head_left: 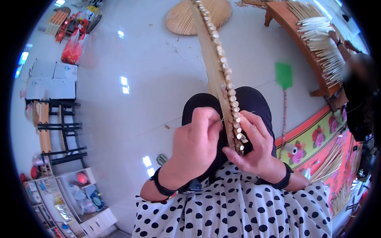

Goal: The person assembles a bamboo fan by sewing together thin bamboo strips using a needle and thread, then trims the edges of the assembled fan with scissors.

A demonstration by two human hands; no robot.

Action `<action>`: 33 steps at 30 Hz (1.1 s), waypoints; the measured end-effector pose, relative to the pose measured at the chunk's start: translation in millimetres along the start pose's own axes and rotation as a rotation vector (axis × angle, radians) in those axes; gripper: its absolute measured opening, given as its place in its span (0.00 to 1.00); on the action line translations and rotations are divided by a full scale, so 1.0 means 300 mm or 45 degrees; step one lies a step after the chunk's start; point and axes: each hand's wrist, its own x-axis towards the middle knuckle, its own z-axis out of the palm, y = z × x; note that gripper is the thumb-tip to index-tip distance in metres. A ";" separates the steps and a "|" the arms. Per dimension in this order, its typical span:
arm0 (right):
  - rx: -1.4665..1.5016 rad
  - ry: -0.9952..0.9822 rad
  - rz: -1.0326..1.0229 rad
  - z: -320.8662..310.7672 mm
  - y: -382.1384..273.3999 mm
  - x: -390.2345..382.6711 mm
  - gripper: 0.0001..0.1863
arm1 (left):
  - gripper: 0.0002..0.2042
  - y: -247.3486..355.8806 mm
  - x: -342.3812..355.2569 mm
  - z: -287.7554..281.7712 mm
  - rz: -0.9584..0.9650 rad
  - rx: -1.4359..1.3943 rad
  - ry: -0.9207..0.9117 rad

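Note:
Standing almost edge-on between my knees is a mat of stalks (212, 67), its row of round cut ends (225, 65) running from the far top toward me. On the mat's left side my left hand (196, 139) is closed, thumb and forefinger pinched on a thin pale strand; whether it is thread or a needle is hard to make out. My right hand (256, 148) grips the near end of the mat from the right, thumb low against the edge. A thin light sliver (247, 113) sticks out by its fingertips.
A round stalk mat (178, 18) lies on the tiled floor ahead. At right are an orange bench (293, 35) covered with pale stalks (321, 43), another person (359, 75), a green fly swatter (283, 75) and a floral cloth (317, 135). Shelves (89, 222) and a folded black-framed item (61, 127) stand left.

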 end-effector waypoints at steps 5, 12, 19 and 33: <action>-0.122 -0.009 0.071 -0.016 -0.029 0.000 0.35 | 0.09 -0.018 0.016 -0.099 -0.022 -0.127 0.285; -0.198 -0.038 0.076 -0.001 -0.050 -0.005 0.34 | 0.09 -0.040 0.042 -0.049 0.197 -0.064 -0.080; -0.193 0.049 0.157 0.016 -0.065 -0.013 0.32 | 0.03 -0.092 0.080 -0.130 -0.119 -0.689 -0.601; -0.024 0.127 0.288 0.033 -0.071 0.005 0.33 | 0.09 -0.065 0.048 -0.065 -0.132 -1.298 -0.230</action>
